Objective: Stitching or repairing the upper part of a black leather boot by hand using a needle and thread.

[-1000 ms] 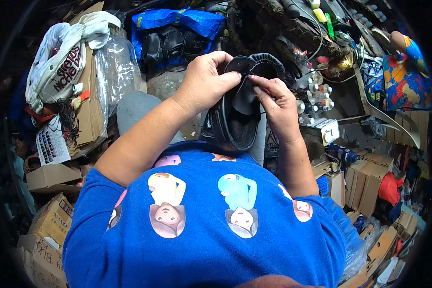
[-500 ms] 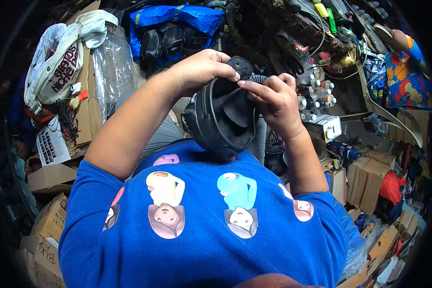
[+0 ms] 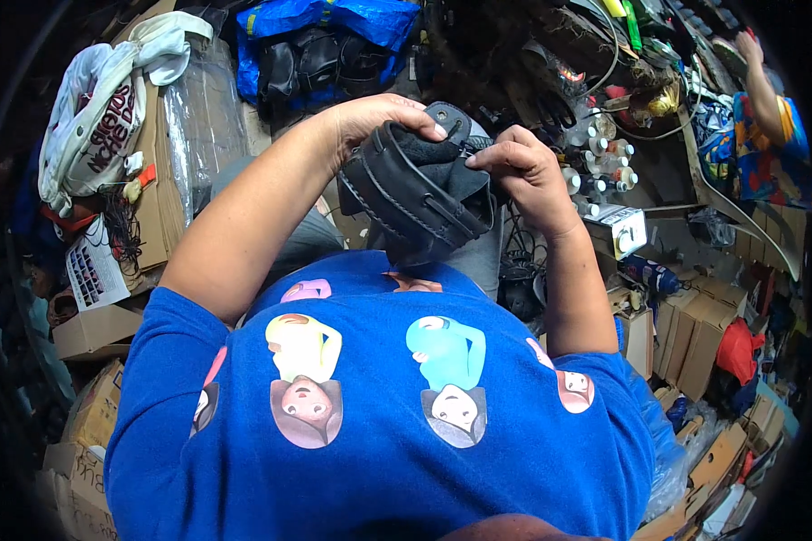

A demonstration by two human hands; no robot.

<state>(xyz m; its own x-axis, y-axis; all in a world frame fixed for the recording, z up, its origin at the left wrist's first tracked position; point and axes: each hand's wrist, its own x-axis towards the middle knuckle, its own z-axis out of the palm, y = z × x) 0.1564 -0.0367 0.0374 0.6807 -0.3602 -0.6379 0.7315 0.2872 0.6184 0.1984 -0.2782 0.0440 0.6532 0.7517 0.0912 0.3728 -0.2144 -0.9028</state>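
A black leather shoe [image 3: 415, 203] with light stitching along its side is held up in front of my chest, its opening toward me. My left hand [image 3: 383, 122] grips its upper part, the thumb pressed on the inside near a flap with a metal eyelet [image 3: 441, 115]. At the other edge of the opening, my right hand [image 3: 523, 171] is closed in a pinch of thumb and forefinger. What lies between those fingertips is too small and dark to make out. The shoe hides part of my left fingers.
Ahead lies a blue bag [image 3: 329, 18] with black shoes in it. Small bottles [image 3: 595, 158] stand beyond my right hand, near a white box [image 3: 621, 230]. A white cloth bag [image 3: 90, 126] and cardboard are at the left. Another person's arm [image 3: 762, 95] shows at the far right.
The shoe has tipped so its stitched side shows more and its opening less. My right hand has moved slightly right, away from my left thumb. The other person's arm has shifted.
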